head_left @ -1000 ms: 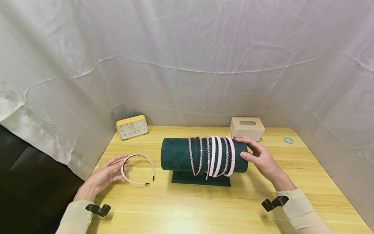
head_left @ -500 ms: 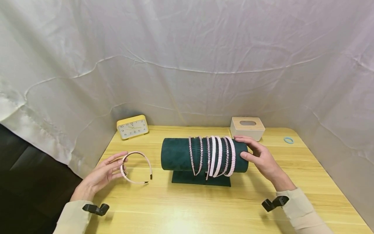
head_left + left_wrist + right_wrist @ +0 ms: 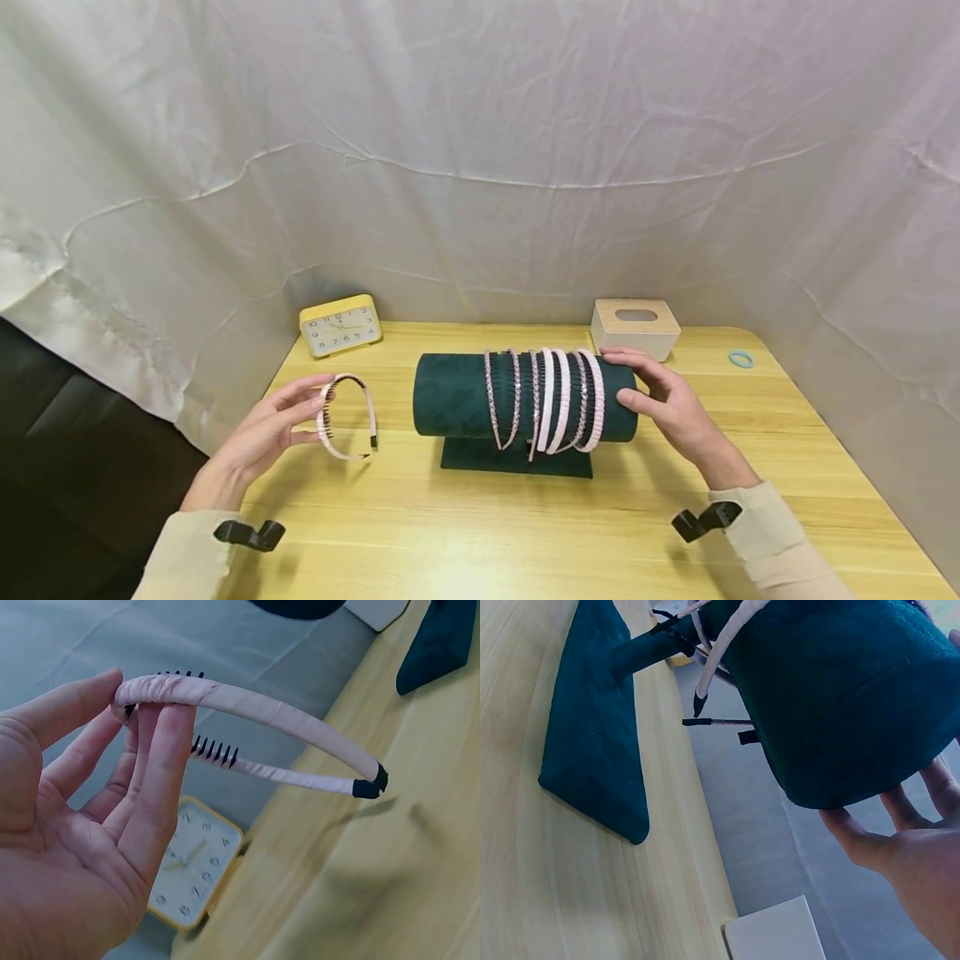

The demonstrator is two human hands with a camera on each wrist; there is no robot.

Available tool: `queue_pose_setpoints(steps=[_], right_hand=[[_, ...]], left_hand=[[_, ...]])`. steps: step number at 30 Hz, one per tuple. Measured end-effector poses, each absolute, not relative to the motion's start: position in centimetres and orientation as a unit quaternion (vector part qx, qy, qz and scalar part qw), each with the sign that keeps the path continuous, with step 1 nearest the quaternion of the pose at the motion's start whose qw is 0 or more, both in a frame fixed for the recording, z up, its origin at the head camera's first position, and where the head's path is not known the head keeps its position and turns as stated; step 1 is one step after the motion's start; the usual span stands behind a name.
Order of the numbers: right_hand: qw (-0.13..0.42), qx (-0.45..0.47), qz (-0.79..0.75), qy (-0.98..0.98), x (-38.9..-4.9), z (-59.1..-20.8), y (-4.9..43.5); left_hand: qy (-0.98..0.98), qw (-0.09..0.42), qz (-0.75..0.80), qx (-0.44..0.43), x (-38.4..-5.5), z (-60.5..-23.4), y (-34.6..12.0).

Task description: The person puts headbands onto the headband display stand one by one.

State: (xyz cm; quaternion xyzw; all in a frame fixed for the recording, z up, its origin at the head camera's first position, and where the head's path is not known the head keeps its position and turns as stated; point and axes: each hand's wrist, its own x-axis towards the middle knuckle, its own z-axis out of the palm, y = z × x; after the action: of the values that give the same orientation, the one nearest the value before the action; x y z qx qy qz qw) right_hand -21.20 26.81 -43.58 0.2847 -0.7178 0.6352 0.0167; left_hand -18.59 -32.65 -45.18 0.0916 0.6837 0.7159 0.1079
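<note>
My left hand [image 3: 255,437] pinches a pale pink fabric-wrapped headband [image 3: 255,705] between thumb and fingers, left of the stand. Small black comb teeth line its inner side, and its black-tipped ends point away from the palm, above the tabletop. A dark green velvet headband stand [image 3: 450,396], a horizontal roll on a flat base, stands at mid-table. Several pink, white and glittery headbands [image 3: 597,404] hang round the roll's middle and right part. At the roll's right end, my right hand [image 3: 682,421] grips it, thumb in front and fingers towards the back.
A yellow alarm clock [image 3: 341,327] stands at the back left of the wooden table [image 3: 360,533]. Behind the stand's right end is a white tissue box [image 3: 633,342] with a wooden lid. A light blue ring [image 3: 741,359] lies at the far right. Pale curtains surround the table.
My left hand has raised the headband a little and turned it, so its loop looks narrower and its ends sit further left. My right hand and the stand have stayed still.
</note>
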Motion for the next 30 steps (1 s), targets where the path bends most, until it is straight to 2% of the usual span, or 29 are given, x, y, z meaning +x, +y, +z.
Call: queue_pose_setpoints(steps=[6,15,30], right_hand=[[0.016,0.283,0.635,-0.719,-21.2,-43.6,26.8],[0.017,0.285,0.634,-0.718,-21.4,-43.7,27.0],[0.017,0.285,0.636,-0.717,-21.3,-43.7,27.0]], left_hand=[[0.722,0.093,0.681,0.080,-18.5,-43.7,-31.3],[0.743,0.073,0.656,0.113,-18.2,-41.7,-28.7],[0.731,0.093,0.663,0.132,-18.0,-40.0,-24.5]])
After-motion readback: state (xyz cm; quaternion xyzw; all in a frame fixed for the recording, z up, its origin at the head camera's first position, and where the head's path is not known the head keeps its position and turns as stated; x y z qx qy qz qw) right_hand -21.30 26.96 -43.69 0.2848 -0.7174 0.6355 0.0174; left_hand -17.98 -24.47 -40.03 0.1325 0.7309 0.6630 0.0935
